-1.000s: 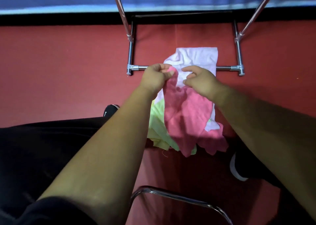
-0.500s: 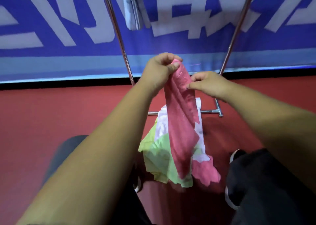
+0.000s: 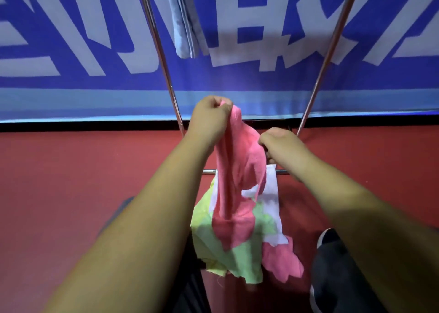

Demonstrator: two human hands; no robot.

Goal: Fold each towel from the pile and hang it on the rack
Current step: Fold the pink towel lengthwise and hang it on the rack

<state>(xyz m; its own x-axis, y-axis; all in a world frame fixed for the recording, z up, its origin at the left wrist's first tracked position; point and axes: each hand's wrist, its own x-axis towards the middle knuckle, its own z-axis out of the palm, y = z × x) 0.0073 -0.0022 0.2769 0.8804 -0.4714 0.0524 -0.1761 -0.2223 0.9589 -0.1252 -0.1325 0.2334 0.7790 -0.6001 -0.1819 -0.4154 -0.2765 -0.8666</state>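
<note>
both arms outstretched — left hand (image 3: 209, 120) raised, right hand (image 3: 280, 144) lower, each pinching pink towel (image 3: 236, 174)

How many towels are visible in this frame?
5. A pink towel held up by left hand and right hand; a grey towel hanging on the rack; green towel, white towel and second pink towel heaped below. More may be hidden underneath.

This is looking like an indoor sports hall: smooth red flooring (image 3: 71, 174) is meeting a long blue banner (image 3: 71, 84) bearing big white lettering.
</note>
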